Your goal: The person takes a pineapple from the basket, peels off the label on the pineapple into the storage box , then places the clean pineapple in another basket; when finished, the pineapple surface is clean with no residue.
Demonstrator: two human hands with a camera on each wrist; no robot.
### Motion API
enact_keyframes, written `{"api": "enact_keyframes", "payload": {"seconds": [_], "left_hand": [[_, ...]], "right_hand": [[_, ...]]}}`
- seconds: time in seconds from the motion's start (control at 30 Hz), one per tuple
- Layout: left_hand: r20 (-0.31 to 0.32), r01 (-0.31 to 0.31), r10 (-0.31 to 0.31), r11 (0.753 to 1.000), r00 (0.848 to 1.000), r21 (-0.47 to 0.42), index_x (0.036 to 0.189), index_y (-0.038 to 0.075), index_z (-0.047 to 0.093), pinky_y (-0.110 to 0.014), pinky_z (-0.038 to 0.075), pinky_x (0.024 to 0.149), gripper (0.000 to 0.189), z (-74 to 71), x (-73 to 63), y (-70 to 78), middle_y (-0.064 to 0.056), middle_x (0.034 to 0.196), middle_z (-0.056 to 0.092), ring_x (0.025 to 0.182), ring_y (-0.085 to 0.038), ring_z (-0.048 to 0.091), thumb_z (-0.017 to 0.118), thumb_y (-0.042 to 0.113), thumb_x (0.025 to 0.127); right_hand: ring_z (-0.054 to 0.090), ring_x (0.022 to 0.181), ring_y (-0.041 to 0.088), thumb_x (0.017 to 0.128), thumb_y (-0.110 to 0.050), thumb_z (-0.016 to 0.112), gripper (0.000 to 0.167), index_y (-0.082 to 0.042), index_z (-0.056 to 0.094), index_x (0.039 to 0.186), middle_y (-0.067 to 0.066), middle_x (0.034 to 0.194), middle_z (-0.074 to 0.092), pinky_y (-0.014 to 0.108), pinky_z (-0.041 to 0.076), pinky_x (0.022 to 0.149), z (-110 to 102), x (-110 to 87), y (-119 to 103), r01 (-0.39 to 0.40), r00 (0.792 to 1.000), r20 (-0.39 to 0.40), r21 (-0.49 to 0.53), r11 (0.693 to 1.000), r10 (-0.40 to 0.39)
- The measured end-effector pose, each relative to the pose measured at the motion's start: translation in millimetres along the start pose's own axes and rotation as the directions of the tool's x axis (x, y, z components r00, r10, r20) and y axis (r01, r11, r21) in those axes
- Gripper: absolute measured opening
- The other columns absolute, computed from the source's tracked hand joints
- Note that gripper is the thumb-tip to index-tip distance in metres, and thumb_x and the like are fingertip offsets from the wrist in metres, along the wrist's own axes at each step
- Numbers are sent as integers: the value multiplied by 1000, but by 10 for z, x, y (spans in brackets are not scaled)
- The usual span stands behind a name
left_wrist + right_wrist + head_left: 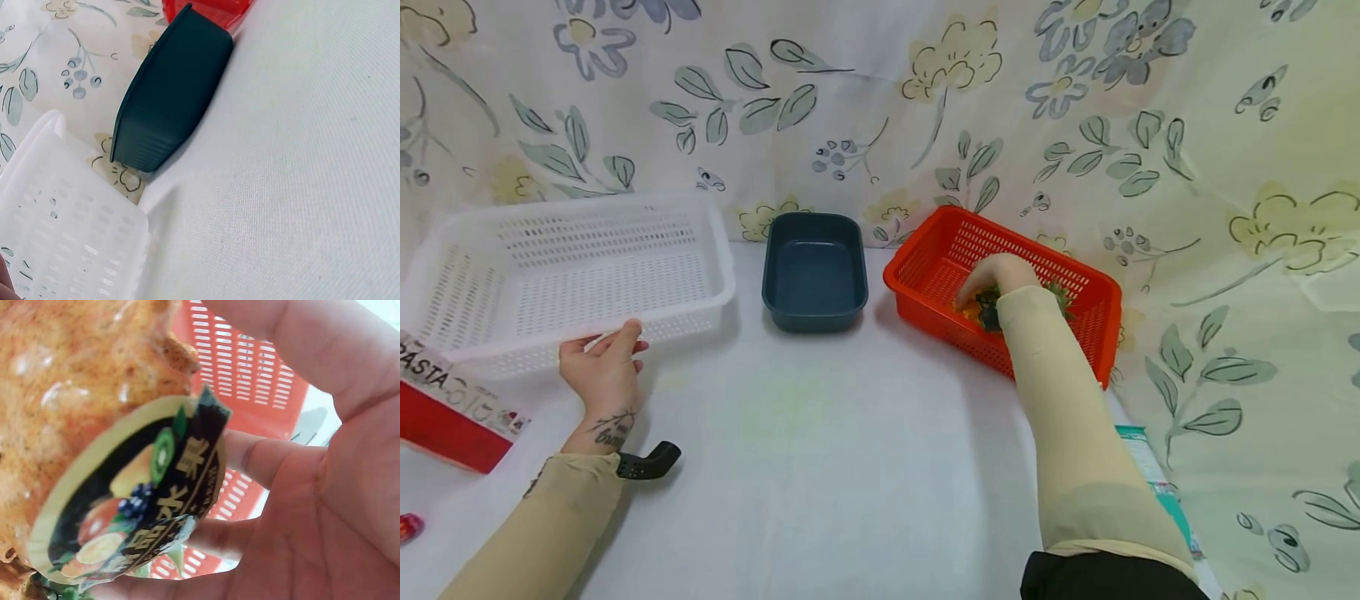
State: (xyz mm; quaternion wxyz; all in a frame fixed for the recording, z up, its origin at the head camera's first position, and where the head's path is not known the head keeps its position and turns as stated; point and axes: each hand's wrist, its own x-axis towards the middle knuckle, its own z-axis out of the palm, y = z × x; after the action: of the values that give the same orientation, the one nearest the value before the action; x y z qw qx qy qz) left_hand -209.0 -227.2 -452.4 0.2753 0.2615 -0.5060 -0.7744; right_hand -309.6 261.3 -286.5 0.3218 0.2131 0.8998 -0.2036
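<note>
My left hand (601,371) grips the near rim of a white plastic basket (613,271), thumb and fingers at the edge. In the left wrist view only a bit of a finger shows beside the basket wall (75,219). The right hand (1006,275) reaches down into a red slotted basket (936,250). Its fingers curl round an orange-brown pineapple (81,369) with spiky green leaves (1060,296). A black and gold label (144,494) with fruit pictures is on the pineapple. The sleeve and hand hide much of it in the head view.
Between the two baskets stands a dark teal tub (815,271). A red and white pasta box (456,408) lies at the left, with a small red item (409,527) nearer me. Beside my right sleeve lies a teal and white packet (1161,483). Flowered cloth hangs behind.
</note>
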Motion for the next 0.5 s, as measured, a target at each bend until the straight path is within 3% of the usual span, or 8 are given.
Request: {"api": "enact_keyframes", "payload": {"seconds": [0.2,0.33,0.5], "left_hand": [[-28,40,-39,999,999,24,101,16,41,-17,37,33,54,124,-285,264,4,67,69,46,-7,60,83,15,67],[-19,30,-30,998,999,46,100,16,40,-15,37,33,54,135,-343,305,6,69,68,47,-5,60,83,18,68],[-31,56,-56,998,998,7,100,15,40,-17,36,33,51,158,-366,347,4,66,68,45,-7,59,81,12,69]], "right_hand": [[39,105,30,64,-42,81,85,-3,39,127,15,120,36,38,50,79,67,-122,-67,-106,993,-48,52,993,109],[41,103,28,67,-40,80,81,-1,39,125,15,117,37,36,50,76,90,-212,-107,-134,989,-62,46,990,137],[41,100,28,69,-38,80,79,1,39,124,15,115,37,36,50,74,99,-257,-109,-136,988,-71,70,988,141]]}}
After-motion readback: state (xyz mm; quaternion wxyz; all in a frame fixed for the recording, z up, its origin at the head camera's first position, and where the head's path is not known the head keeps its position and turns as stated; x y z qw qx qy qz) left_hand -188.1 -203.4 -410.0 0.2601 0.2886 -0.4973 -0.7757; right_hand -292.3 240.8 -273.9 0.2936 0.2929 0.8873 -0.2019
